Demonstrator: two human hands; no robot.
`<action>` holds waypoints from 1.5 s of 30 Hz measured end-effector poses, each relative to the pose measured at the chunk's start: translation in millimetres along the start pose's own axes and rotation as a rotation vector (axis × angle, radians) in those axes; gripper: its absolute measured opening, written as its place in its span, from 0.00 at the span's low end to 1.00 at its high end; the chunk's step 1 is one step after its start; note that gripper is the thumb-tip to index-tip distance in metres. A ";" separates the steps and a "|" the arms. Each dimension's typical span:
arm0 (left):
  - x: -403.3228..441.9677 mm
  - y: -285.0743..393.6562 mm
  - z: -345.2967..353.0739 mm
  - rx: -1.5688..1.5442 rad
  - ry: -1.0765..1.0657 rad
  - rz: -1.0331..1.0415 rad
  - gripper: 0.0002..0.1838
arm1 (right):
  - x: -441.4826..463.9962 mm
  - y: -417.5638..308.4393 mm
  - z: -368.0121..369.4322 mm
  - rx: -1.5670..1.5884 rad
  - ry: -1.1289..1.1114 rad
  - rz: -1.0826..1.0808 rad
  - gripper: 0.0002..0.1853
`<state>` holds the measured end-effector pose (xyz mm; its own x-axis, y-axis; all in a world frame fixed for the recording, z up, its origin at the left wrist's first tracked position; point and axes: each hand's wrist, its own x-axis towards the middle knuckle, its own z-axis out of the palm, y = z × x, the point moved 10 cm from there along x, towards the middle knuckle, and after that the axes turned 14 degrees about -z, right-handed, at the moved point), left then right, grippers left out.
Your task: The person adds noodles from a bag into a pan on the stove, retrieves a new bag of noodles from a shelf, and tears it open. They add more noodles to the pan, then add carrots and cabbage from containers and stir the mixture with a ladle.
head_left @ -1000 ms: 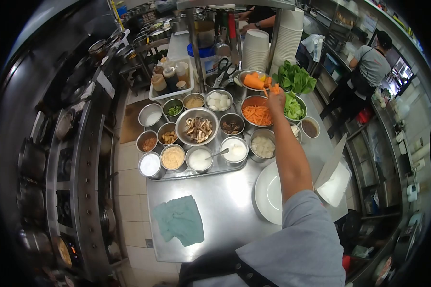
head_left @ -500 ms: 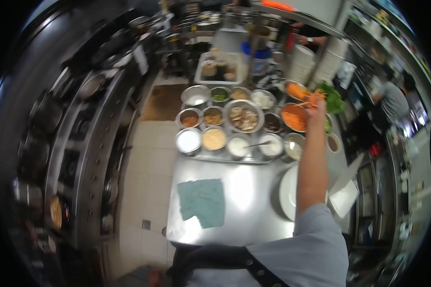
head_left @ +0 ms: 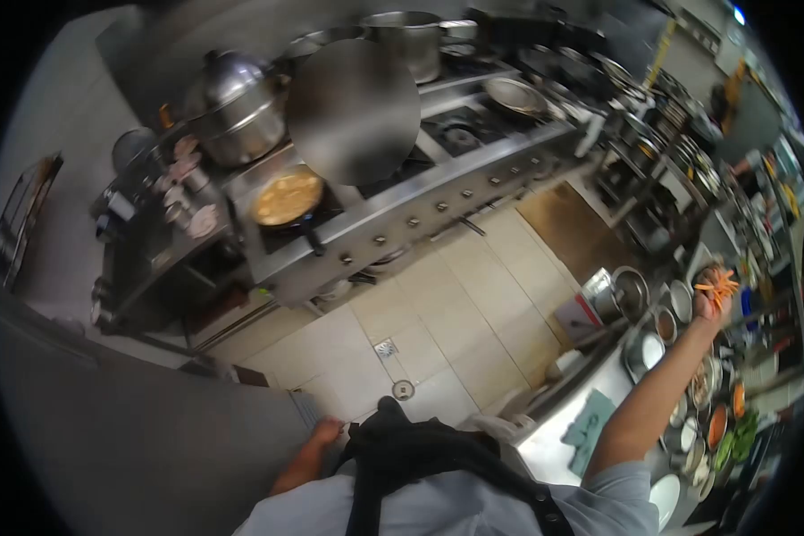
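Note:
My right hand (head_left: 713,306) is closed around a bunch of orange carrot strips (head_left: 719,284), their ends sticking out past the fingers. It is held out at the far right, over the row of metal bowls. Low in the view, my left hand (head_left: 328,431) is curled closed beside the edge of a large grey surface (head_left: 152,447). Whatever it may grip is too small to make out. On the near end of the stove, a pan (head_left: 288,198) holds a yellowish, flat food.
The stove (head_left: 402,228) carries a large lidded pot (head_left: 237,112) and another frying pan (head_left: 515,96). A metal counter (head_left: 545,447) on the right bears a green cloth (head_left: 588,431), bowls and leafy greens (head_left: 735,438). Tiled floor (head_left: 438,335) lies between them.
My view has swung left, toward the stove. My right hand has moved away from the carrot bowl, still holding the carrot strips. My left hand has come into view.

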<state>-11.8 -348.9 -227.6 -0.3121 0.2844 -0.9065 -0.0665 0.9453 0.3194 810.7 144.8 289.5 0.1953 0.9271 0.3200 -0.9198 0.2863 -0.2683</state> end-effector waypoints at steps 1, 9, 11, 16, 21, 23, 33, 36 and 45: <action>-7.4 18.8 -18.1 0.089 0.021 0.066 0.08 | 12.7 66.4 16.9 0.019 -0.032 0.054 0.09; -6.1 19.4 -97.3 -0.342 0.167 0.116 0.12 | 40.9 584.3 157.8 0.210 0.066 0.409 0.04; 19.0 -16.9 -99.9 -0.318 0.202 0.136 0.12 | 31.9 702.6 170.9 0.181 0.032 0.574 0.03; 22.3 -99.4 -80.8 -1.038 0.099 0.071 0.09 | -17.5 930.2 199.5 -0.150 0.018 0.686 0.05; -44.8 -66.5 -59.8 0.373 0.777 0.279 0.07 | -66.6 1078.9 185.2 -0.918 -0.504 0.652 0.11; -49.6 -56.9 -42.7 0.490 0.824 0.250 0.10 | -82.3 1111.1 195.7 -1.293 -1.009 0.330 0.15; -57.9 -55.2 -38.8 -0.280 0.673 -0.045 0.15 | -122.1 1131.5 238.2 -1.460 -1.513 0.444 0.19; -44.9 -49.0 -57.9 -0.153 0.690 0.067 0.15 | -104.6 1096.2 270.1 -1.417 -1.359 0.221 0.15; 28.5 -26.6 -134.3 0.089 0.441 0.259 0.14 | -107.1 1078.1 148.9 -0.888 -0.822 0.239 0.09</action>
<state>-146.2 -387.5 -224.8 -0.6788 0.4343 -0.5921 0.1405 0.8682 0.4758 -252.5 318.2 101.3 -0.5134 0.6432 0.5681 -0.2900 0.4930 -0.8203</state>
